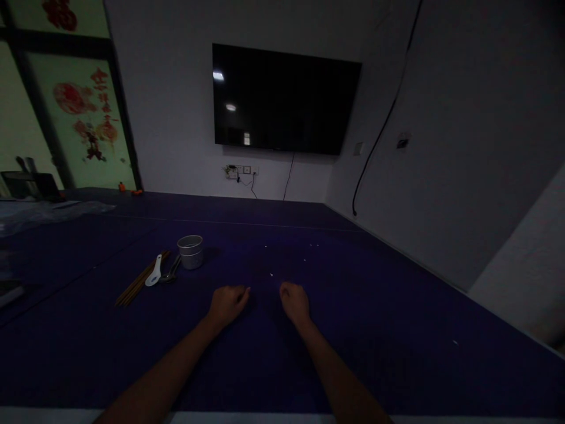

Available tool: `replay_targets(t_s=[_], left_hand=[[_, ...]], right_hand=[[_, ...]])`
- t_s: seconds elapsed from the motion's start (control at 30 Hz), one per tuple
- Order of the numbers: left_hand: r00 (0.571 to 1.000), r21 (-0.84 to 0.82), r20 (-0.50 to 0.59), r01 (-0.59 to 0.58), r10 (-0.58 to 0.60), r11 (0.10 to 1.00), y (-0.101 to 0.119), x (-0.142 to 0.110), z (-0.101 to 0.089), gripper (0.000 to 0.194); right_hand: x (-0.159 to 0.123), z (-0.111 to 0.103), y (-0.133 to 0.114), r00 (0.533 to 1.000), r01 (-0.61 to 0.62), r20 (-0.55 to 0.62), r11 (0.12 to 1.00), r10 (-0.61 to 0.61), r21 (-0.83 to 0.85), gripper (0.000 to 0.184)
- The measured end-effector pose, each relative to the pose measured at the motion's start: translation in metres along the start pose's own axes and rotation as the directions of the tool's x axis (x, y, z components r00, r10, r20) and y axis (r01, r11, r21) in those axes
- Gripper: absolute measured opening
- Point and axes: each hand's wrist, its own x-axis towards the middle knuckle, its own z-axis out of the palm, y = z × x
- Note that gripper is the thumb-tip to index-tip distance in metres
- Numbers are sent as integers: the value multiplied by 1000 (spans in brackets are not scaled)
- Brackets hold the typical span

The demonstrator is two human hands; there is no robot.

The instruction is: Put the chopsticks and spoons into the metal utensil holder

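My left hand (228,305) rests on the dark purple table (371,353), its fingers curled in and the thumb pointing to the right; no object shows in it. A short gap away, my right hand (295,300) lies in a loose fist, also with nothing visible in it. Up and left of my left hand stands a grey metal cup (191,254), upright. Beside the cup are metal spoons (171,271), a white soup spoon (153,272) and a bundle of wooden chopsticks (140,281). Neither hand touches these.
Small white bits (304,259) are scattered beyond my hands. Clear plastic wrap (57,213) and a dark box with handles sticking out (30,182) sit at the far left. Small orange objects (136,192) lie at the back edge. A television (285,100) hangs on the wall; a black cable (383,126) dangles right.
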Motion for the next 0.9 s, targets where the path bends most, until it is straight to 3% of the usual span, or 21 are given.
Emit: replay_targets(t_s=[0.17, 0.27, 0.3, 0.37, 0.47, 0.57, 0.67, 0.77, 0.9], left_hand=[[999, 22, -32, 14, -13, 1000, -4, 4, 0, 51], [984, 72, -168, 70, -57, 995, -20, 7, -11, 47], [965, 100, -244, 126, -99, 987, -30, 8, -18, 46], [871, 141, -423, 337, -252, 931, -57, 9, -33, 44], [753, 151, -514, 551, -411, 821, -104, 5, -55, 43], [699, 135, -410, 682, -587, 719, -137, -1, -65, 47], [684, 103, -234, 724, -690, 682, -149, -5, -64, 51], [689, 92, -147, 724, -710, 684, -148, -4, -59, 54], [698, 53, -119, 715, -706, 697, -152, -3, -53, 54]], right_hand=[[-1, -2, -2, 1000, 9, 4, 1000, -9, 1, 24], [-1, -3, 0, 1000, 3, 7, 1000, -3, -1, 24], [0, -3, 0, 1000, -1, 7, 1000, 1, -5, 25], [0, -3, 1, 1000, -7, 2, 1000, 7, -15, 25], [0, -3, 2, 1000, 0, -1, 1000, 0, -17, 24], [1, -2, 0, 1000, 12, 6, 1000, -12, -21, 24], [0, -3, -1, 1000, 12, 9, 1000, -12, -22, 24], [0, -4, -1, 1000, 0, 11, 1000, 0, -5, 24], [-1, -5, 0, 1000, -18, 14, 1000, 17, 16, 25]])
